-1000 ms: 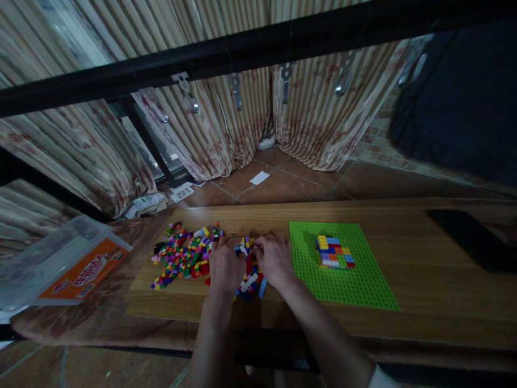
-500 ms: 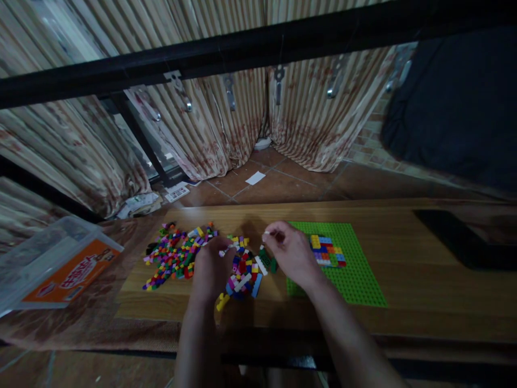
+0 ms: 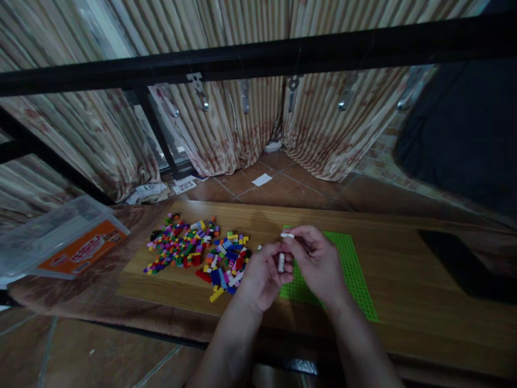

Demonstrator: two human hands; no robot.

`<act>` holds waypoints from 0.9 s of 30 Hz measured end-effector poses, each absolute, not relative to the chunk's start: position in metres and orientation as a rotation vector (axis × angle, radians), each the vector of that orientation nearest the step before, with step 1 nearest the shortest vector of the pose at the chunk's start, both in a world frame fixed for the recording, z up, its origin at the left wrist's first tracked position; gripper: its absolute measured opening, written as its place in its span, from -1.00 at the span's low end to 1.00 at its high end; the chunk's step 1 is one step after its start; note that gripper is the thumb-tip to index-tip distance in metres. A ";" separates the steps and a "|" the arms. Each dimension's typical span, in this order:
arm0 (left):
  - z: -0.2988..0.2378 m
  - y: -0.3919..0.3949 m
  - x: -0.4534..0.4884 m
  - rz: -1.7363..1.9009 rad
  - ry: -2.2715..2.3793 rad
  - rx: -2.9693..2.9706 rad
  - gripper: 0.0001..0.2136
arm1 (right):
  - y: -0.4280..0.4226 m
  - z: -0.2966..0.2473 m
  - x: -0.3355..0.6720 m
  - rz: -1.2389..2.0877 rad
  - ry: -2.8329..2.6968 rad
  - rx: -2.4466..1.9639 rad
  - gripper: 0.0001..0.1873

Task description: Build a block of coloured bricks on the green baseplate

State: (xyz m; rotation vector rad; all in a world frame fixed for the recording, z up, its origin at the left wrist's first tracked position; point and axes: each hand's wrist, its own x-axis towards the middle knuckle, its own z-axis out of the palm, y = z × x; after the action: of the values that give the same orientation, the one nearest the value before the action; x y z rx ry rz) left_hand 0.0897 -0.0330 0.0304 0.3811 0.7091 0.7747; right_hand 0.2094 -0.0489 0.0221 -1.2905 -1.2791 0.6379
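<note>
My left hand (image 3: 262, 275) is closed on a small white toy brick (image 3: 281, 262), which stands out at its fingertips. Just beside it, my right hand (image 3: 321, 264) pinches another white brick (image 3: 287, 235) between thumb and finger. Both hands meet over the left part of a green studded baseplate (image 3: 351, 264). The coloured bricks built up on that plate are hidden behind my right hand. Left of my hands lies a loose pile of mixed bricks (image 3: 226, 264), and a larger multicoloured pile (image 3: 181, 242) spreads farther left.
A wooden board (image 3: 404, 258) bears the bricks and plate. A dark flat object (image 3: 464, 264) lies at its right end. To the left stands a clear plastic box (image 3: 60, 221) with an orange label. A black metal bar (image 3: 258, 54) crosses in front of striped curtains.
My left hand has left the brick piles and come rightward to my right hand, now with a white brick in its fingers. The view has shifted slightly.
</note>
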 end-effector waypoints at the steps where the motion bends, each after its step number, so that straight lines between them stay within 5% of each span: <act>1: 0.029 -0.034 0.095 0.785 0.676 0.336 -0.87 | -0.052 0.022 0.209 0.616 -1.351 -1.329 -0.88; 8: 0.022 -0.036 0.107 0.834 0.698 0.382 -0.70 | -0.064 0.016 0.230 0.543 -1.521 -1.363 -0.85; 14: 0.021 -0.034 0.110 0.780 0.797 0.865 -0.63 | -0.069 0.019 0.261 0.701 -1.624 -1.371 -0.56; 27: 0.020 -0.034 0.116 0.561 0.802 1.204 -0.61 | -0.076 0.023 0.280 0.748 -1.683 -1.415 -0.69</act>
State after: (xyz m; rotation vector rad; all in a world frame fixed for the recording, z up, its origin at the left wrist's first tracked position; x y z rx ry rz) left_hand 0.1157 -0.0337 0.0200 1.2045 0.8020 0.5605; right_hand 0.2802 -0.0758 0.0227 -1.4153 -1.6828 0.7480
